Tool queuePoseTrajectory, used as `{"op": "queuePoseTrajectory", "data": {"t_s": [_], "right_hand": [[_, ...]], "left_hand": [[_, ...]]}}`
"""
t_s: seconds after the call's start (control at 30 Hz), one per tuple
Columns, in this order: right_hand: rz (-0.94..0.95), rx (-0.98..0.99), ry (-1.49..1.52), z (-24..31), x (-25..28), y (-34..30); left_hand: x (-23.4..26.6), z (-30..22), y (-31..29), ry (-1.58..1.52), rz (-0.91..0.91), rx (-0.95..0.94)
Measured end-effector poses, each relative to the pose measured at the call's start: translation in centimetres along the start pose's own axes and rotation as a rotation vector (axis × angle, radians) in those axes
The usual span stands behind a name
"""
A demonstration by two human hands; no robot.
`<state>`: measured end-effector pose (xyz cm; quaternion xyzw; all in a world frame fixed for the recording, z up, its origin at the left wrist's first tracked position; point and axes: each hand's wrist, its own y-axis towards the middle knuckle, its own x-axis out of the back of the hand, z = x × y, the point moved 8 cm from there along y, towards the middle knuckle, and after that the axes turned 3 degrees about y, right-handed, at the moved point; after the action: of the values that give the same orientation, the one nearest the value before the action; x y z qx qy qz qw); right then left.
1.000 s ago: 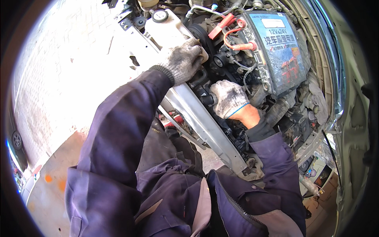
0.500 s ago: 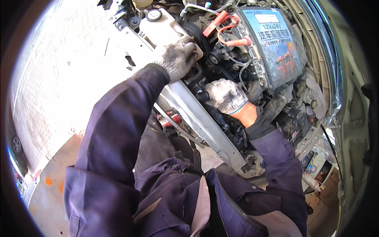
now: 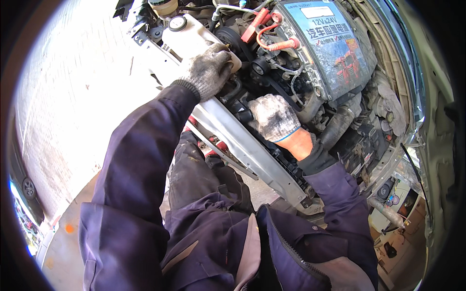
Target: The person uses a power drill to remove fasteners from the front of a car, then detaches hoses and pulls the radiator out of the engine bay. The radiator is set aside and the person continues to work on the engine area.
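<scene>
— What did we see from the head camera?

— We saw the left hand, in a grimy knit glove, curled over the edge of a white plastic reservoir at the front of the engine bay, fingers closed down on its corner. The right hand (gloved too, with a bare wrist showing above the purple sleeve) was pushed down among black hoses just behind the silver crossmember.

— Was the right one gripping anything?

— We could not tell; its fingers were bent and buried in the dark parts beneath.

— And around them?

— We noted a big battery with a blue printed top well to the right, red clamps beside it, and a black pulley between the two hands.
</scene>
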<state>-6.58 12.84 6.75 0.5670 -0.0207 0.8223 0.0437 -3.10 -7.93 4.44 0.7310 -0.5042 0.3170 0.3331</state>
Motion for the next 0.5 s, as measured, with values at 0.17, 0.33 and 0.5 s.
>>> {"op": "queuePoseTrajectory", "data": {"t_s": [0.17, 0.33, 0.5], "right_hand": [[-0.012, 0.017, 0.042, -0.27, -0.24, -0.29], [0.018, 0.038, 0.004, -0.57, -0.72, -0.23], [0.019, 0.040, 0.015, -0.23, -0.28, -0.18]], "left_hand": [[-0.07, 0.22, 0.13, -0.027, -0.021, 0.000], [0.00, 0.03, 0.05, -0.009, -0.027, -0.026], [-0.04, 0.00, 0.14, -0.020, -0.040, -0.041]]}}
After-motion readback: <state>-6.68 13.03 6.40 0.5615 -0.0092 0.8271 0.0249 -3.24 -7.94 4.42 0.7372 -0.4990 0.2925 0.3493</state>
